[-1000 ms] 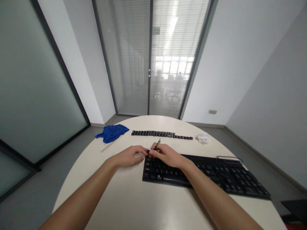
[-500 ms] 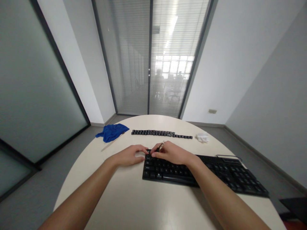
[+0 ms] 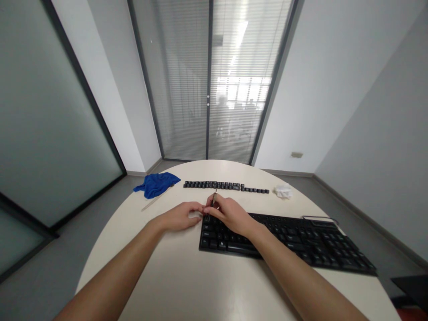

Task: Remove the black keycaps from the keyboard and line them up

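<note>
The right hand (image 3: 229, 214) pinches a slender tool (image 3: 214, 199) over the far left corner of the keyboard (image 3: 314, 238); the left hand (image 3: 182, 216) is beside it, its grip indeterminate. Work appears partial: many keys sit in place, while loose keycaps (image 3: 214, 185) line up near the table's (image 3: 187, 272) far edge.

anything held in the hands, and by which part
The right hand holds a slim tool below its upper end; whether the left hand holds anything cannot be told.
</note>
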Tool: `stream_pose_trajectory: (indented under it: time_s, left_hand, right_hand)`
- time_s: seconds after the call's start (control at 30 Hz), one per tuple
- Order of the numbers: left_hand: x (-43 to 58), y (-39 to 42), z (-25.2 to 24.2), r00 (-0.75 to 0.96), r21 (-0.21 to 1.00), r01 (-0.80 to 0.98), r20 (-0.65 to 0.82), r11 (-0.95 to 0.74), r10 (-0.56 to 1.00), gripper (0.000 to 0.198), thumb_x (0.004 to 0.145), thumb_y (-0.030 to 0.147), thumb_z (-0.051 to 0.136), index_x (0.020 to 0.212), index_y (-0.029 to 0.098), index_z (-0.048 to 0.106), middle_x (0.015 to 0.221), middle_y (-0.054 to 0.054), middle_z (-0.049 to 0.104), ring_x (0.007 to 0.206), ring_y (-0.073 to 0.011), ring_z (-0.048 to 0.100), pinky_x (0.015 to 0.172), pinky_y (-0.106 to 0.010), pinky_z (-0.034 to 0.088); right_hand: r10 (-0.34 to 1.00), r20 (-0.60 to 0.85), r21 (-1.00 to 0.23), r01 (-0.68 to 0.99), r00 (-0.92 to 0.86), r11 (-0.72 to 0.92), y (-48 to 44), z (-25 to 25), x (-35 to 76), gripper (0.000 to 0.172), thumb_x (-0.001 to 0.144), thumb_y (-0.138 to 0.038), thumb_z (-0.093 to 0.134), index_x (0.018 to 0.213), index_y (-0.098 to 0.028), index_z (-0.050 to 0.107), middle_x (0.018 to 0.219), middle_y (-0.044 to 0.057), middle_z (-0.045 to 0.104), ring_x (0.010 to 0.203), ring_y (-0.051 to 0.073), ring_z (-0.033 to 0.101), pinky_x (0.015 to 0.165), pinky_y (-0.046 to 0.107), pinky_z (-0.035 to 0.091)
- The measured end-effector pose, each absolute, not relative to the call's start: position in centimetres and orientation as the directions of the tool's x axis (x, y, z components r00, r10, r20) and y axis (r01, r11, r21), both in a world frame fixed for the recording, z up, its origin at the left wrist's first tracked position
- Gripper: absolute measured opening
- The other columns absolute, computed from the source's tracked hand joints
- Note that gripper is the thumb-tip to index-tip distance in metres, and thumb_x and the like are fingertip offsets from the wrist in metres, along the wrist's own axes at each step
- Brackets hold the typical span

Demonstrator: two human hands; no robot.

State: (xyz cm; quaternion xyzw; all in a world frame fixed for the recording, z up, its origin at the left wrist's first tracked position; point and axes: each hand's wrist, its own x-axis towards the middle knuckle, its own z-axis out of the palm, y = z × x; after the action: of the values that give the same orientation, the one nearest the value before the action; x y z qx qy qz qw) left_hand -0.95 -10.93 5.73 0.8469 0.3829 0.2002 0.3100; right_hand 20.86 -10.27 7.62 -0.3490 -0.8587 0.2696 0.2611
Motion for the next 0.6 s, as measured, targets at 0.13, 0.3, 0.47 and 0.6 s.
stream_pose_trajectory:
  time_s: [0.13,0.3,0.47,0.6]
  left_hand:
    - [-0.8,-10.9,5.6,0.616,0.702,0.509,0.106,-0.498,0.78,0.028,0.087,0.028,0.048,0.107,0.02,0.066,0.108,-0.003,0.07,0.1,-0.0212,0.061,0.095,-0.031,0.043]
    - [-1.1,-10.1,4.5,0.557,0.722,0.542,0.076,-0.431,0.827,0.028,0.09,0.031,0.045,0.098,0.016,0.067,0.096,-0.005,0.07,0.09,-0.021,0.061,0.088,-0.031,0.046]
    - [-1.3,-9.5,4.2,0.509,0.779,0.499,0.09,-0.379,0.856,0.025,0.089,0.028,0.044,0.092,0.014,0.065,0.094,-0.005,0.069,0.09,-0.0205,0.06,0.088,-0.032,0.046]
    - [-1.3,-9.2,4.0,0.434,0.847,0.435,0.098,-0.304,0.895,0.023,0.089,0.029,0.046,0.092,0.014,0.064,0.094,-0.005,0.068,0.087,-0.0188,0.061,0.085,-0.033,0.047]
  right_hand:
    - [0.727,0.279,-0.628,0.453,-0.628,0.633,-10.3,7.1,20.5,0.025,0.095,-0.043,0.051,0.105,-0.021,0.056,0.082,0.003,0.067,0.072,0.017,0.06,0.065,0.026,0.04]
    - [0.717,0.302,-0.644,0.42,-0.628,0.639,-10.3,6.7,20.0,0.037,0.096,-0.045,0.049,0.124,-0.021,0.045,0.084,0.004,0.067,0.075,0.018,0.062,0.069,0.027,0.042]
    - [0.711,0.308,-0.624,0.43,-0.632,0.653,-10.4,6.4,19.6,0.028,0.094,-0.047,0.051,0.102,-0.02,0.054,0.082,0.003,0.065,0.072,0.017,0.059,0.065,0.026,0.04]
    - [0.686,0.335,-0.615,0.401,-0.646,0.679,-10.5,6.5,19.5,0.03,0.093,-0.049,0.053,0.09,-0.019,0.058,0.079,0.002,0.062,0.07,0.015,0.055,0.064,0.024,0.038]
